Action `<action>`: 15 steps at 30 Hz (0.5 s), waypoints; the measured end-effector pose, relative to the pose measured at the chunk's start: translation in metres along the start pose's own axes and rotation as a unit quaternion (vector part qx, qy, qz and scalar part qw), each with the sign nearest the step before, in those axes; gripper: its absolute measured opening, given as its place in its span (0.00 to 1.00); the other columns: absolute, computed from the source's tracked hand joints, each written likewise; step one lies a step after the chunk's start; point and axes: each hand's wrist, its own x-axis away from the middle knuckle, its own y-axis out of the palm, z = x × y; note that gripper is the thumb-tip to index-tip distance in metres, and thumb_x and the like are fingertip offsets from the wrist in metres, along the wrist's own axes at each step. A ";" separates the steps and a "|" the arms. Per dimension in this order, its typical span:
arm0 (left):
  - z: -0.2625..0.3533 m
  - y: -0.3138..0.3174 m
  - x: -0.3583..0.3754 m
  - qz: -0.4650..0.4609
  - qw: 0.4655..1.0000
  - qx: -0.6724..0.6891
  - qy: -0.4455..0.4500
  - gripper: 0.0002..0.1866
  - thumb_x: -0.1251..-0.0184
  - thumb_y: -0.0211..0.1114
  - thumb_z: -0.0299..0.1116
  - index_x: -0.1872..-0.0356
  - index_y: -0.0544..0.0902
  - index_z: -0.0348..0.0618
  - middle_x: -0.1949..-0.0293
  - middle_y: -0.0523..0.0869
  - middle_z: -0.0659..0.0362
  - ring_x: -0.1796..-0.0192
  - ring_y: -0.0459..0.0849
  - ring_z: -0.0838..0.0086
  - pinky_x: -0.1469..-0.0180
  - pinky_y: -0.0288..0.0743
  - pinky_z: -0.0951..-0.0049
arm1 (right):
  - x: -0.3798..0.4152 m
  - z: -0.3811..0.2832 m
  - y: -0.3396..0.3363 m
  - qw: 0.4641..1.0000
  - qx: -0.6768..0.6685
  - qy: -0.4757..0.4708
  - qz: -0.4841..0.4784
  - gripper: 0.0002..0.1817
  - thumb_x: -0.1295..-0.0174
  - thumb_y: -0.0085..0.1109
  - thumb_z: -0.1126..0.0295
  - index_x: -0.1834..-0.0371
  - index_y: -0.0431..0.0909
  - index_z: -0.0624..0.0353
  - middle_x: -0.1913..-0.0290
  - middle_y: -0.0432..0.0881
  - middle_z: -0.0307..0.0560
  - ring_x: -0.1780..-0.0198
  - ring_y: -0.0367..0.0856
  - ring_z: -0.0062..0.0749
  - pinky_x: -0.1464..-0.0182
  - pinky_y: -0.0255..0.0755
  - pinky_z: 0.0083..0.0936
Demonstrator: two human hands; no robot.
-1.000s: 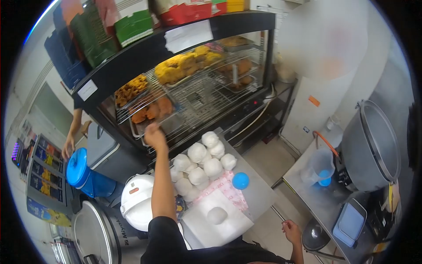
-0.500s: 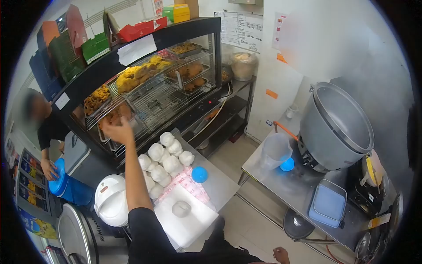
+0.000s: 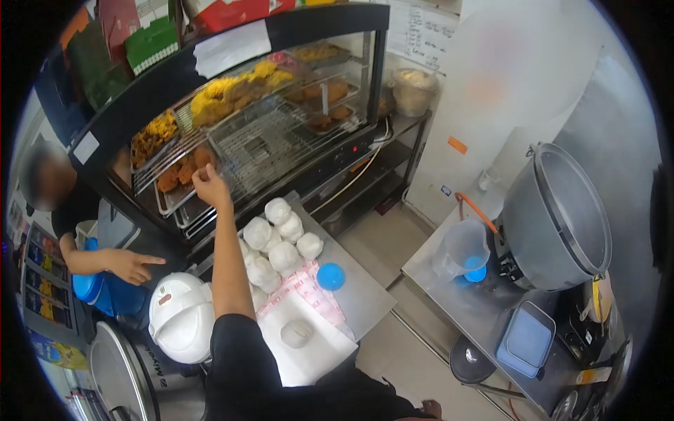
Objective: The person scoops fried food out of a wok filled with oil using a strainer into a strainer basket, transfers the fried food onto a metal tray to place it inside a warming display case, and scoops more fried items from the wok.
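My left hand (image 3: 210, 186) reaches into the front of the glass food warmer (image 3: 270, 151). Its fingers are drawn together at the near edge of a tray (image 3: 188, 199) of fried chicken (image 3: 184, 172); I cannot tell what, if anything, they pinch. Below my forearm, white wrapped bundles (image 3: 284, 257) sit piled on a metal table (image 3: 365, 302). One more wrapped bundle (image 3: 296, 334) lies alone on white paper sheets (image 3: 319, 358), close to pink-printed paper (image 3: 309, 284) and a blue round object (image 3: 331, 276). My right hand (image 3: 430, 408) shows only in part at the bottom edge, its fingers mostly hidden.
A person's hand (image 3: 133, 264) extends a finger from the left, near a white-lidded container (image 3: 181, 319) and a blue tub (image 3: 116, 295). To the right, a steel table (image 3: 456, 309) bears a large grey pot (image 3: 554, 224), a clear jug (image 3: 460, 249) and a blue-grey container (image 3: 526, 337).
My left hand's fingers have drawn together at the chicken tray. The other person's hand has left the blue tub's lid and now points right. My view has shifted, and my right hand shows less.
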 end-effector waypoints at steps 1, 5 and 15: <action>0.011 0.002 0.008 0.094 0.995 -0.025 0.031 0.13 0.40 0.66 0.35 0.64 0.75 0.36 0.63 0.79 0.54 0.59 0.75 0.61 0.53 0.67 0.61 | -0.028 0.013 0.010 0.996 -0.067 0.050 -0.039 0.14 0.39 0.57 0.65 0.56 0.77 0.64 0.76 0.82 0.49 0.77 0.82 0.31 0.79 0.74 0.25; 0.075 0.029 0.060 -0.071 0.970 0.021 0.232 0.13 0.48 0.65 0.29 0.61 0.80 0.36 0.60 0.80 0.50 0.53 0.76 0.54 0.49 0.66 0.57 | -0.021 -0.046 0.007 0.997 -0.035 -0.007 -0.066 0.14 0.38 0.54 0.64 0.56 0.77 0.63 0.74 0.83 0.50 0.75 0.82 0.32 0.76 0.74 0.25; 0.099 0.250 0.089 -0.428 0.686 -0.221 0.545 0.17 0.46 0.64 0.39 0.54 0.82 0.50 0.47 0.81 0.53 0.50 0.83 0.59 0.54 0.79 0.57 | 0.014 -0.097 -0.011 0.977 0.140 -0.150 0.065 0.20 0.34 0.52 0.56 0.66 0.77 0.66 0.75 0.80 0.53 0.72 0.79 0.39 0.67 0.71 0.35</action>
